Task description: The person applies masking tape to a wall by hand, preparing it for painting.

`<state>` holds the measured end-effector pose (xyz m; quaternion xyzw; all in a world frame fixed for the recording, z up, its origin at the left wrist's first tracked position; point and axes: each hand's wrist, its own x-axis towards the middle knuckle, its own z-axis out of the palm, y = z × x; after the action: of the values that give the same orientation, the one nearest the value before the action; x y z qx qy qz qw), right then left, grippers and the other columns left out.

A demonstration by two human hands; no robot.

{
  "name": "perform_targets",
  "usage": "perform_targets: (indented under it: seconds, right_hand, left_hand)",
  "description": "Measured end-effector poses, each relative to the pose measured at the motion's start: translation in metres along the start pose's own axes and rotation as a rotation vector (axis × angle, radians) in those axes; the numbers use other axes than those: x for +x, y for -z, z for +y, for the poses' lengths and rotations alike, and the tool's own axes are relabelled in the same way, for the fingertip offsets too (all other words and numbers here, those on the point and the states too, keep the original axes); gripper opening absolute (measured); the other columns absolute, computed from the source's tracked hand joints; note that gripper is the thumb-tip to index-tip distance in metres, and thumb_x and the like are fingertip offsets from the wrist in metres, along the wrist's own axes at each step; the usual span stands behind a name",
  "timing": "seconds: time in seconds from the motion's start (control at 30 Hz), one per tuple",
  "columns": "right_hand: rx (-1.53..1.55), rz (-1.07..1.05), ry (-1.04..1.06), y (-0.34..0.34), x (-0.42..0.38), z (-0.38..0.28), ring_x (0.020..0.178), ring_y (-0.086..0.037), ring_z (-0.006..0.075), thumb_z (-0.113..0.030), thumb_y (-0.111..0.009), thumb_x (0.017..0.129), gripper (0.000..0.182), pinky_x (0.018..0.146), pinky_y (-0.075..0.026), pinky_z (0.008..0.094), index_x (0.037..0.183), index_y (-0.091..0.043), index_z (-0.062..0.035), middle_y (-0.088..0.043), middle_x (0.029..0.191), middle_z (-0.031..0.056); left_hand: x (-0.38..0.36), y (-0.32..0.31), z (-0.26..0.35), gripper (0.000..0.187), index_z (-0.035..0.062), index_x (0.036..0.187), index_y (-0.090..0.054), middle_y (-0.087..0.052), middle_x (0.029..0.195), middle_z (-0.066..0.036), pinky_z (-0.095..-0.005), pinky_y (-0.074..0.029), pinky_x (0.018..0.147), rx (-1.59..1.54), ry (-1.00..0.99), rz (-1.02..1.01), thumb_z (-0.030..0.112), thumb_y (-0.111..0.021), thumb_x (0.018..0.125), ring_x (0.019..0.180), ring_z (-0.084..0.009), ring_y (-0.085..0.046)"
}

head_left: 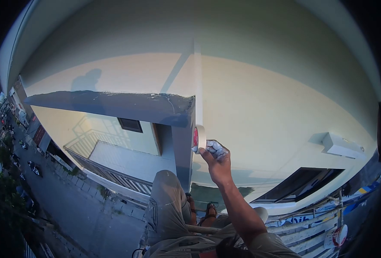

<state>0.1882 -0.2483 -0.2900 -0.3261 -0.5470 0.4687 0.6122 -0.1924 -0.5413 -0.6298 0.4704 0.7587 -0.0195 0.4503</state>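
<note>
My right hand is closed on a roll of masking tape, thumb along its lower edge. The roll has a cream outer face and a red label inside its core, and sits right at the wall corner. Whitish smears coat my curled fingers. Directly above the roll, a pale vertical strip runs up the wall, in line with it. To the left of the corner is a dark grey painted band with a ragged upper edge. My left hand is out of the frame.
My legs and sandaled feet are high above a street. A balcony railing lies at left. Right are a white wall box, a dark window, slatted scaffolding and a white bucket.
</note>
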Motion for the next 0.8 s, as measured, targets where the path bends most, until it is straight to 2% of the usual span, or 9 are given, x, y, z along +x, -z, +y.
perform_targets:
  seconds: [0.1, 0.17, 0.2, 0.23, 0.27, 0.33, 0.47, 0.67, 0.8]
  right_hand:
    - [-0.018, 0.018, -0.005, 0.005, -0.006, -0.002, 0.097, -0.072, 0.0141, -0.004, -0.07, 0.1, 0.018, 0.093, -0.054, 0.0304, 0.117, -0.072, 0.0017, -0.078, 0.103, 0.0083]
    - [-0.011, 0.035, -0.002, -0.001, -0.012, -0.013, 0.098, -0.072, 0.0146, -0.004, -0.07, 0.1, 0.019, 0.094, -0.055, 0.0307, 0.118, -0.071, 0.0021, -0.078, 0.104, 0.0089]
    - [0.002, 0.041, -0.004, -0.006, -0.015, -0.02, 0.099, -0.072, 0.0148, -0.004, -0.07, 0.1, 0.02, 0.094, -0.055, 0.0308, 0.119, -0.071, 0.0025, -0.078, 0.104, 0.0091]
    - [0.013, 0.046, -0.006, -0.01, -0.017, -0.026, 0.099, -0.072, 0.0151, -0.004, -0.07, 0.101, 0.02, 0.094, -0.055, 0.031, 0.12, -0.07, 0.0028, -0.078, 0.104, 0.0094]
    - [0.015, 0.038, -0.009, -0.013, -0.018, -0.03, 0.1, -0.072, 0.0151, -0.003, -0.069, 0.101, 0.021, 0.095, -0.055, 0.0312, 0.121, -0.07, 0.0032, -0.078, 0.105, 0.0096]
    - [0.027, 0.038, -0.013, -0.021, -0.024, -0.036, 0.102, -0.072, 0.0153, -0.003, -0.068, 0.102, 0.022, 0.095, -0.055, 0.0315, 0.123, -0.069, 0.0038, -0.078, 0.105, 0.0099]
    - [-0.015, 0.04, -0.006, -0.039, -0.034, -0.062, 0.102, -0.072, 0.0156, -0.002, -0.068, 0.101, 0.021, 0.097, -0.054, 0.0319, 0.122, -0.07, 0.0042, -0.078, 0.106, 0.0107]
    - [-0.035, 0.1, 0.073, -0.065, -0.046, -0.105, 0.096, -0.072, 0.0152, -0.007, -0.068, 0.103, 0.018, 0.095, -0.054, 0.0314, 0.117, -0.071, 0.0042, -0.078, 0.101, 0.012]
    - [-0.09, 0.163, 0.085, -0.075, -0.049, -0.118, 0.087, -0.067, 0.0108, -0.016, -0.071, 0.104, 0.02, 0.084, -0.052, 0.0269, 0.109, -0.072, 0.0033, -0.076, 0.094, 0.0077]
  left_hand:
    - [-0.052, 0.059, -0.032, 0.034, 0.0049, 0.119, -0.075, -0.079, 0.103, -0.017, -0.0407, -0.061, 0.085, -0.087, 0.086, -0.312, 0.033, -0.064, 0.104, 0.095, -0.0287, -0.078]
    - [-0.085, 0.119, -0.011, 0.033, 0.0046, 0.119, -0.075, -0.08, 0.103, -0.017, -0.0401, -0.062, 0.085, -0.153, -0.035, -0.471, 0.032, -0.063, 0.105, 0.095, -0.0279, -0.079]
    - [-0.094, 0.148, 0.025, 0.033, 0.0044, 0.119, -0.075, -0.08, 0.103, -0.016, -0.0397, -0.062, 0.085, -0.167, -0.233, -0.388, 0.031, -0.063, 0.105, 0.095, -0.0275, -0.079]
    - [-0.092, 0.177, 0.082, 0.027, -0.0021, 0.125, -0.071, -0.079, 0.11, -0.013, -0.0339, -0.062, 0.093, -0.213, -0.538, -0.202, 0.016, -0.064, 0.106, 0.104, -0.0208, -0.077]
    - [-0.092, 0.203, 0.146, 0.024, -0.0022, 0.125, -0.07, -0.077, 0.115, -0.014, -0.0352, -0.06, 0.096, -0.108, -0.633, -0.037, 0.01, -0.066, 0.104, 0.109, -0.021, -0.075]
    - [-0.086, 0.227, 0.244, 0.03, -0.0028, 0.13, -0.067, -0.078, 0.112, -0.014, -0.0329, -0.057, 0.096, -0.439, -0.994, 0.167, 0.006, -0.066, 0.102, 0.109, -0.0187, -0.074]
    - [-0.082, 0.264, 0.393, 0.033, -0.0062, 0.13, -0.065, -0.073, 0.118, -0.017, -0.0358, -0.055, 0.101, -0.773, -1.305, 0.148, 0.018, -0.063, 0.108, 0.113, -0.0227, -0.071]
    - [-0.107, 0.369, 0.551, 0.057, -0.0002, 0.124, -0.064, -0.071, 0.119, -0.017, -0.0389, -0.062, 0.092, -0.932, -1.106, -0.023, 0.05, -0.074, 0.098, 0.108, -0.0284, -0.072]
    - [-0.113, 0.417, 0.633, 0.044, 0.0062, 0.119, -0.067, -0.071, 0.11, -0.007, -0.0397, -0.06, 0.092, -0.941, -0.98, 0.002, 0.044, -0.077, 0.097, 0.103, -0.0224, -0.07]
